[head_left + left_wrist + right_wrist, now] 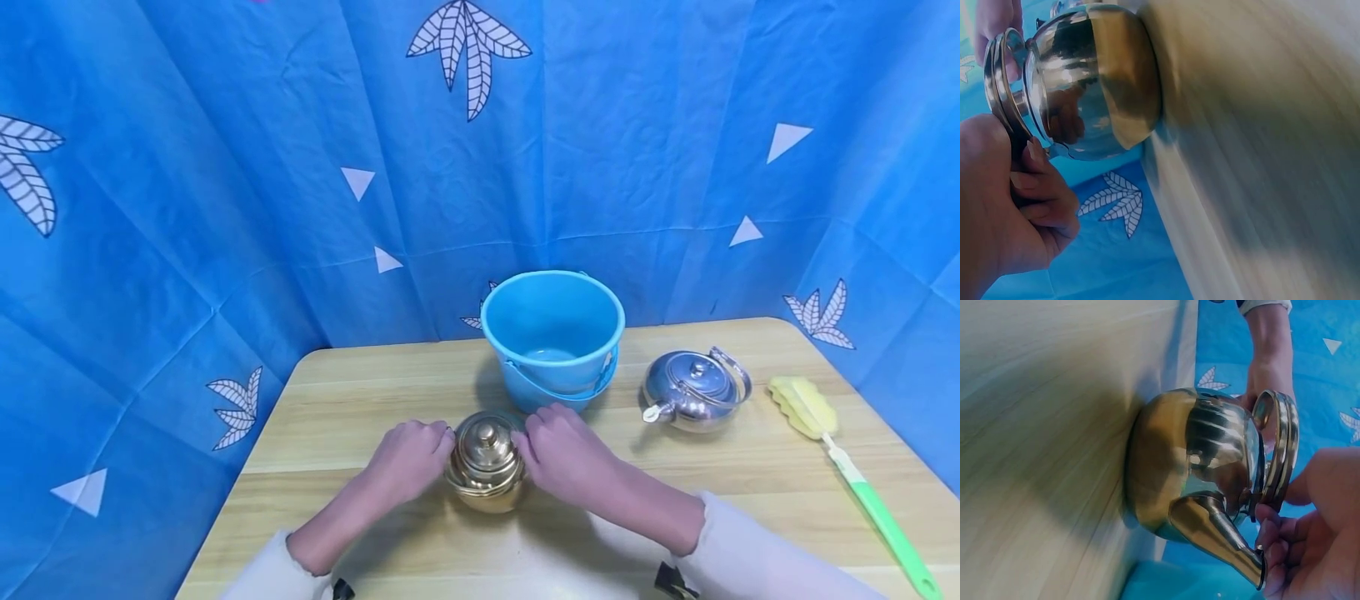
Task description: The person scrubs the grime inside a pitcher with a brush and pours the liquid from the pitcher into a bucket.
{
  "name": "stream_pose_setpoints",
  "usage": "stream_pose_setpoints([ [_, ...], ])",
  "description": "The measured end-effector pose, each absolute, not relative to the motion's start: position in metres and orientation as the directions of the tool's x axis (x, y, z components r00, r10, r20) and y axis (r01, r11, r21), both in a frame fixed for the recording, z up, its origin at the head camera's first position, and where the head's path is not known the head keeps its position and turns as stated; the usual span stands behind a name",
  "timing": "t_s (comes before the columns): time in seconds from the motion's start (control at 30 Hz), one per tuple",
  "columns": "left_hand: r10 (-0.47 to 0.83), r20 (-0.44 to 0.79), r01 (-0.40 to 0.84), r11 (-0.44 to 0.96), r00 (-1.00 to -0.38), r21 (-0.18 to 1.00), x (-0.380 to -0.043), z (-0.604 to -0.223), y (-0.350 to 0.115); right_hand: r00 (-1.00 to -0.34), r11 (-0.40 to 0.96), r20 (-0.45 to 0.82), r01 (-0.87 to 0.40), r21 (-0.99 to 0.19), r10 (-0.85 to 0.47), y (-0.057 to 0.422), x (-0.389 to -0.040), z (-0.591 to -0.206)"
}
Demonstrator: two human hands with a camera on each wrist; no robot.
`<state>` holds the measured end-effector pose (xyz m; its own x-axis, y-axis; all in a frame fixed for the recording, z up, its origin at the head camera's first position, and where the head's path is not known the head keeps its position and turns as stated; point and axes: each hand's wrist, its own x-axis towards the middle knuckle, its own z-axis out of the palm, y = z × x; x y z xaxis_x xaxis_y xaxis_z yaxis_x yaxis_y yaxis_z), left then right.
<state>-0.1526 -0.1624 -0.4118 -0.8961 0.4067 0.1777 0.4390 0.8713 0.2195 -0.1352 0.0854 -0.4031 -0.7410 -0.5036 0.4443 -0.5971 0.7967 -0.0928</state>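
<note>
A shiny gold-coloured metal teapot [489,492] stands upright on the table between my two hands, with its knobbed lid [487,448] on. My left hand [411,460] grips one side of the double-banded handle [1002,87], fingers curled in below it. On the opposite side my right hand [566,457] pinches the same handle between thumb and fingers. The teapot's spout [1213,534] runs out beside the right hand's curled fingers; in the head view that hand covers it.
Just behind the teapot stands a blue bucket [551,358] with its bail hanging down. To the right are a silver teapot [693,392] and a yellow sponge brush [802,407] with a green handle. A blue patterned curtain [600,167] surrounds the wooden table [360,375].
</note>
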Motion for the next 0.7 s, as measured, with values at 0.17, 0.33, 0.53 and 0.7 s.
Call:
stream_pose_setpoints([
  [0.17, 0.381, 0.162, 0.411, 0.878, -0.910, 0.247, -0.149, -0.413, -0.156, -0.741, 0.794, 0.444, -0.600, -0.098, -0.505, 0.091, -0.133, -0.404],
  [0.33, 0.388, 0.172, 0.422, 0.868, -0.905, 0.263, -0.147, -0.417, -0.153, -0.744, 0.792, 0.445, -0.600, -0.117, -0.498, 0.096, -0.130, -0.404],
  [0.53, 0.395, 0.196, 0.435, 0.867, -0.898, 0.243, -0.145, -0.421, -0.149, -0.737, 0.784, 0.455, -0.608, -0.121, -0.501, 0.101, -0.128, -0.405],
  [0.7, 0.391, 0.231, 0.442, 0.864, -0.891, 0.242, -0.142, -0.421, -0.143, -0.730, 0.791, 0.467, -0.604, -0.101, -0.498, 0.106, -0.129, -0.407],
])
